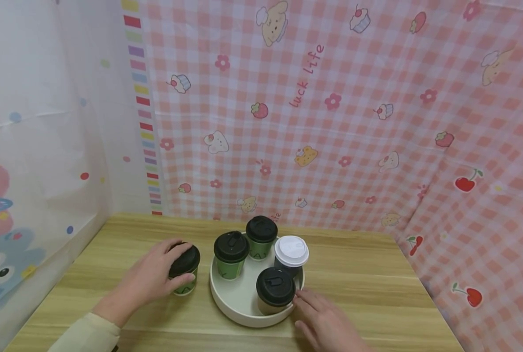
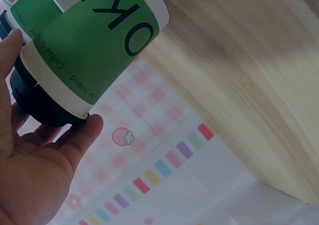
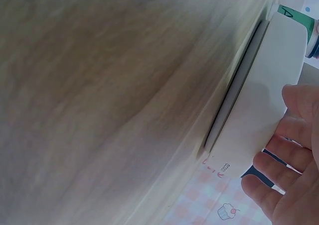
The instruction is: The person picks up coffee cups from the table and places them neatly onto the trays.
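My left hand (image 1: 151, 271) grips a green paper coffee cup (image 2: 94, 51) by its black lid (image 2: 42, 103), to the left of the tray; thumb and fingers reach round the lid. A round white tray (image 1: 243, 318) bears several lidded cups. Two are green cups with black lids, one at the left (image 1: 230, 270) and one at the back (image 1: 258, 249). A white-lidded dark cup (image 1: 291, 250) stands at the right, and a brown cup with a black lid (image 1: 275, 288) at the front. My right hand (image 1: 327, 320) rests its fingers against the tray's right side, fairly straight.
The wood-grain table (image 1: 367, 278) runs back to a pink checked cloth (image 1: 314, 122) hung behind it. A white printed cloth (image 1: 36, 127) hangs at the left, and more checked cloth with cherries (image 1: 499, 234) at the right.
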Motion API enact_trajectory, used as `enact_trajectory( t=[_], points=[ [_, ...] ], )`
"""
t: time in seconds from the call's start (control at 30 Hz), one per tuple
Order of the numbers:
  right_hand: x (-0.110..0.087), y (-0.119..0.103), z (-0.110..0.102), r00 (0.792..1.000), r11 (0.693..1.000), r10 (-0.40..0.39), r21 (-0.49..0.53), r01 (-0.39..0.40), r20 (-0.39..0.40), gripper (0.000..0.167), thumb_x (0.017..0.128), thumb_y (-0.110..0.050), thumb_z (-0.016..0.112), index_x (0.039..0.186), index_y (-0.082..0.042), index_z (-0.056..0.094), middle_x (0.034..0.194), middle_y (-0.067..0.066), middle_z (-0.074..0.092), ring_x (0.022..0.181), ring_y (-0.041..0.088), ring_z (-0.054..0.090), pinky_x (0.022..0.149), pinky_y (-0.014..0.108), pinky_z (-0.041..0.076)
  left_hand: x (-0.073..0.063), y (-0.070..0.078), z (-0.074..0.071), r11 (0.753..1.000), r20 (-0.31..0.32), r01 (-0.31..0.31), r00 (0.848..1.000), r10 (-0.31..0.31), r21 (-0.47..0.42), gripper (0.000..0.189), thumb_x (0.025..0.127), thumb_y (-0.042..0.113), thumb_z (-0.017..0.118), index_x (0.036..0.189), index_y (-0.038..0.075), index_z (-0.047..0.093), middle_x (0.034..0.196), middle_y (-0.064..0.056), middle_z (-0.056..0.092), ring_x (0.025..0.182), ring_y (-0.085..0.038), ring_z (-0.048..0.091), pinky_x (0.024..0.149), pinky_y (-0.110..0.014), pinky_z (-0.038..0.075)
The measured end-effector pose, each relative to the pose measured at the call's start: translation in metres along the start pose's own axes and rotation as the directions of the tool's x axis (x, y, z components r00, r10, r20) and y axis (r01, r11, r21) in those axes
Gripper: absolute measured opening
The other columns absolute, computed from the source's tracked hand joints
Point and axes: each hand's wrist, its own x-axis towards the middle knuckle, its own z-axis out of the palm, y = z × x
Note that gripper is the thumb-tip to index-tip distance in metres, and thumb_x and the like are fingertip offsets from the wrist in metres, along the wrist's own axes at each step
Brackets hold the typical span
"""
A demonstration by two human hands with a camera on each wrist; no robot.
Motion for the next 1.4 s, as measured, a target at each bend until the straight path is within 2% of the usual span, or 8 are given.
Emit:
enact_trajectory(
  t=[0.47,0.9,1.1,1.4],
  points=[
    [0.0,0.0,0.0005,1.0,1.0,-0.012,0.002,0.012,-0.02,0.053,0.087,-0.028,0.086,0.134,-0.007,0.072,0.138,0.008,0.072,0.127,0.027,0.07,0.101,0.047,0.062,0.0024,0.0008,0.0006,0.999,0.004,0.03,1.0,-0.03,-0.028,0.072,0.087,0.046,0.088,0.146,0.012,0.063,0.142,-0.019,0.061,0.122,-0.042,0.066,0.091,-0.06,0.062],
    [0.0007,-0.0013,-0.001,1.0,1.0,0.008,0.021,-0.008,0.019,0.051,0.09,-0.027,0.084,0.135,-0.008,0.071,0.14,0.007,0.071,0.128,0.026,0.069,0.103,0.048,0.062,0.0045,-0.0005,0.0015,0.998,0.012,0.051,0.999,-0.051,-0.039,0.072,0.086,0.046,0.089,0.145,0.013,0.064,0.142,-0.018,0.061,0.12,-0.042,0.067,0.089,-0.06,0.062],
    [0.0001,-0.0003,0.0012,1.0,1.0,-0.008,0.007,0.008,-0.005,0.052,0.088,-0.028,0.085,0.134,-0.007,0.071,0.138,0.008,0.072,0.128,0.027,0.069,0.102,0.047,0.062,0.0051,-0.0006,0.002,0.998,0.01,0.053,0.999,-0.053,-0.043,0.075,0.084,0.047,0.09,0.145,0.012,0.064,0.141,-0.019,0.061,0.119,-0.042,0.067,0.09,-0.061,0.062],
    [0.0005,-0.0013,0.001,1.0,1.0,0.015,0.007,-0.015,0.023,0.052,0.09,-0.029,0.083,0.136,-0.008,0.071,0.141,0.007,0.071,0.129,0.026,0.068,0.103,0.047,0.061,0.0061,0.0003,0.0017,0.994,0.001,0.069,0.998,-0.069,-0.082,0.074,0.084,0.043,0.091,0.144,0.01,0.063,0.142,-0.021,0.06,0.118,-0.044,0.068,0.091,-0.062,0.062]
  ],
)
